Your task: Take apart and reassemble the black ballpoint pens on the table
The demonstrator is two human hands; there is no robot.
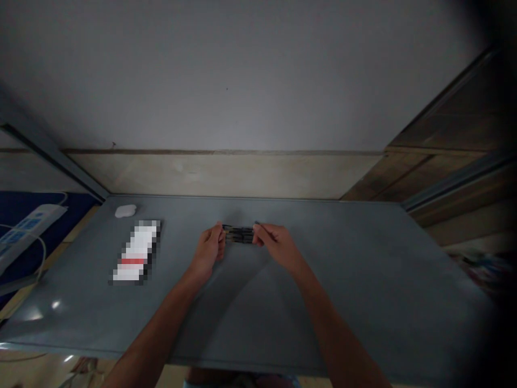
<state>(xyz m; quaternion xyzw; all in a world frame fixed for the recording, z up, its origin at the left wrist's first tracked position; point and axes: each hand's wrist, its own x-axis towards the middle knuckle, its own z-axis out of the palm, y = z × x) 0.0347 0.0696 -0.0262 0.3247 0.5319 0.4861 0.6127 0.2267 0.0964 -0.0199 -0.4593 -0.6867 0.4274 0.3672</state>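
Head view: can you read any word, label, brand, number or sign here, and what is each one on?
No text can be read.
White box with a red band: pixelated, unreadable.
White power strip: blue markings too blurred to read.
Dark sticks between the left hand and right hand: too small to tell if marked.

Single head-worn view, facing forward and down from above the near edge of the table (283, 318), at close range. The left hand (208, 250), right hand (278, 248) and held bundle (238, 234) lie near frame centre, with the wall (242, 81) filling the upper part.
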